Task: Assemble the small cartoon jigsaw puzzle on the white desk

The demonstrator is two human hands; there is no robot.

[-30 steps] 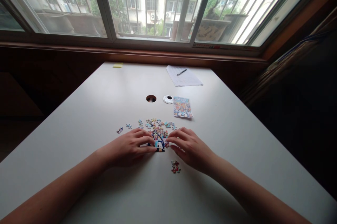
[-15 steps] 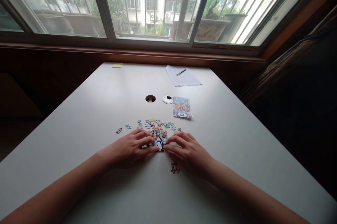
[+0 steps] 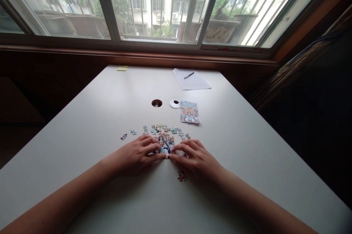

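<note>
A partly joined jigsaw puzzle (image 3: 166, 141) with a colourful cartoon picture lies flat on the white table between my hands. My left hand (image 3: 141, 152) grips its left side, thumb along the lower edge and fingers curled over the upper left part. On the opposite side my right hand (image 3: 194, 156) has its thumb at the lower right corner and its index finger on the right edge. The fingers hide both sides of the puzzle. Several loose puzzle pieces (image 3: 160, 126) form an arc beyond it, and a small cluster of pieces (image 3: 182, 176) sits below my right hand.
A printed picture sheet (image 3: 190, 112) lies past the pieces, beside a round metal cover (image 3: 174, 104) and a cable hole (image 3: 156, 103). Farther back are a paper sheet (image 3: 192, 82) with a pen (image 3: 189, 75) and a yellow sticky note (image 3: 122, 68). A window borders the far side.
My right thumb has moved in to the left, onto the puzzle's lower right corner, and the right fingers have shifted slightly. My left hand stays in place.
</note>
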